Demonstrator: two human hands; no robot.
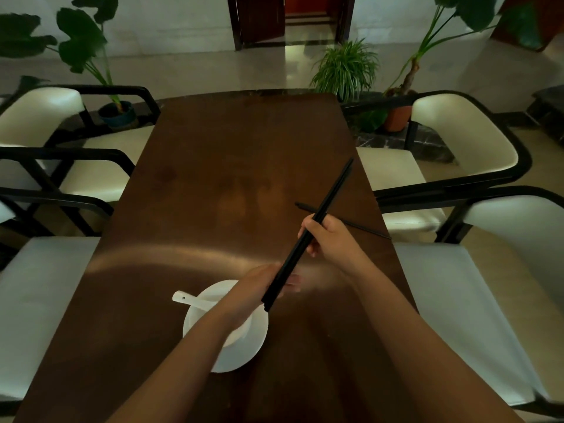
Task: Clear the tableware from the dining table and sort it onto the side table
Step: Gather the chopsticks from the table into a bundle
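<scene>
Both hands (pixel 328 239) gripping black chopsticks (pixel 308 235) above white bowl (pixel 241 334), near table's (pixel 213 178) right edge.

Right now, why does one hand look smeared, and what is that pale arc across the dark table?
Head view: the left hand is motion-blurred at the fingers, while the right hand holding the black chopsticks is sharper; the arc is glare on the polished table; the wide lens bows the chairs.

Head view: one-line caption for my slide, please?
Right hand grips black chopsticks above the dining table, left hand at their lower end over a white bowl.
</scene>
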